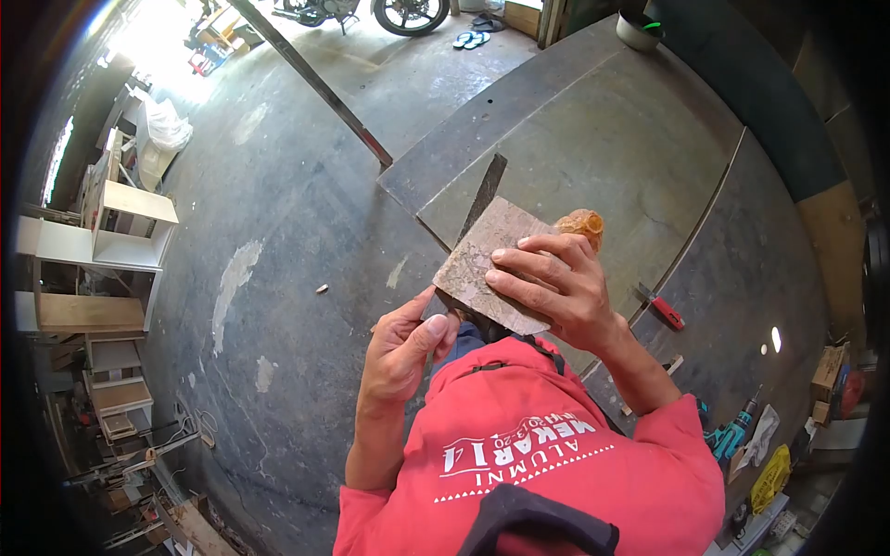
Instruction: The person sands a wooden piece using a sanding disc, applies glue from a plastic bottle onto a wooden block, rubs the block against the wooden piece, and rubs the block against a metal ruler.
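Note:
My right hand (556, 278) has its fingers laid over a flat, roughly square slab (491, 259) with a mottled pinkish-brown, worn surface. Its thumb is hidden behind. My left hand (408, 343) pinches the end of a long, narrow dark strip (485, 193) at the slab's lower left corner. The strip passes behind the slab and comes out beyond its upper edge; whether it is a file or a blade I cannot tell. Beside my right fingers an orange-brown, rounded piece with a hollow end (582, 225) sticks out, and its link to the slab is hidden.
A grey worktable (603, 139) stands ahead and to the right, bearing a bowl (640, 32) and a red-handled tool (663, 309). A teal drill (732, 431) lies at lower right. White shelving (130, 232) lines the left, and a motorcycle wheel (411, 11) shows at the back.

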`<state>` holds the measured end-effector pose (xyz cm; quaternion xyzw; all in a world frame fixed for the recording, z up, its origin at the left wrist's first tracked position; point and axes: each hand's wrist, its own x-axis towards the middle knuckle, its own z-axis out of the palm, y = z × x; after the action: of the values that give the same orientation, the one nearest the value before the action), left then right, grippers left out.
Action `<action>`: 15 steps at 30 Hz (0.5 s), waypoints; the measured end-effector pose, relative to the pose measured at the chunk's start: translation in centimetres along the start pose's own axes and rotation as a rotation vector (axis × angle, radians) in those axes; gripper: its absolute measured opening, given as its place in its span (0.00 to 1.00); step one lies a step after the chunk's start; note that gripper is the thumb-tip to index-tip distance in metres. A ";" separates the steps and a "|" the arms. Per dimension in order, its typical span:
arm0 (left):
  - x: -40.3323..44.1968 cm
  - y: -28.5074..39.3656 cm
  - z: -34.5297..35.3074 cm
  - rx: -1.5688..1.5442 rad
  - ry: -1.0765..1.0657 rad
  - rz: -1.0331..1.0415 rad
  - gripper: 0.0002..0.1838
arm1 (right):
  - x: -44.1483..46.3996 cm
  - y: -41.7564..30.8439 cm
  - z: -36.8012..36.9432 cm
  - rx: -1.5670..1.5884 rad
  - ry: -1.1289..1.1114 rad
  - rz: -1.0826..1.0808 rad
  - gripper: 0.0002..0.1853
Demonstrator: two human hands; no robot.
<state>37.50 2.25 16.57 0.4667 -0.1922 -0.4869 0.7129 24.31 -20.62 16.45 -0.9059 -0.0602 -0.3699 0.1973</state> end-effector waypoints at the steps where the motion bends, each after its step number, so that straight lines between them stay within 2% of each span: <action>1: 0.1 0.0 -0.2 -0.010 -0.048 0.020 0.30 | 0.0 0.0 0.1 0.001 0.000 -0.001 0.20; 5: 0.8 0.2 1.3 0.079 0.010 0.077 0.32 | -0.2 -0.1 0.4 0.019 0.002 -0.004 0.20; 10: 1.4 -0.2 1.3 -0.013 -0.008 0.189 0.33 | -0.6 -0.1 0.7 0.033 0.009 -0.021 0.21; 15: 1.3 -0.1 1.1 -0.048 0.010 0.196 0.33 | -0.5 0.1 0.2 0.035 0.005 -0.033 0.20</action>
<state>37.23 0.60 16.73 0.4309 -0.2216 -0.4169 0.7690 24.04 -20.60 15.96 -0.9002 -0.0811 -0.3744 0.2069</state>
